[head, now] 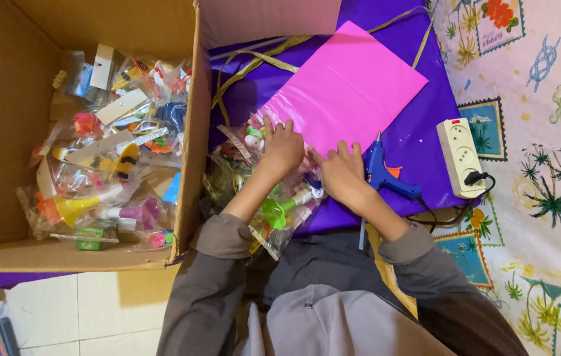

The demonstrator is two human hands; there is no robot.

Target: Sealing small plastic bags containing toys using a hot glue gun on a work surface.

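A pink paper sheet (353, 86) lies on purple wrapping paper (419, 142). My left hand (282, 146) rests at the sheet's near left corner, fingers pressing on clear plastic toy packets (274, 211) that lie under my forearm. My right hand (342, 173) lies flat beside it at the sheet's near edge, fingers spread and touching the pink paper and the packets. A blue glue gun (384, 173) lies just right of my right hand.
A large open cardboard box (3, 132) on the left holds several packaged small toys (116, 158). A white power strip (462, 158) with a black plug sits at the right on a patterned cloth (544, 99). Olive ribbon (261, 59) trails across the purple paper.
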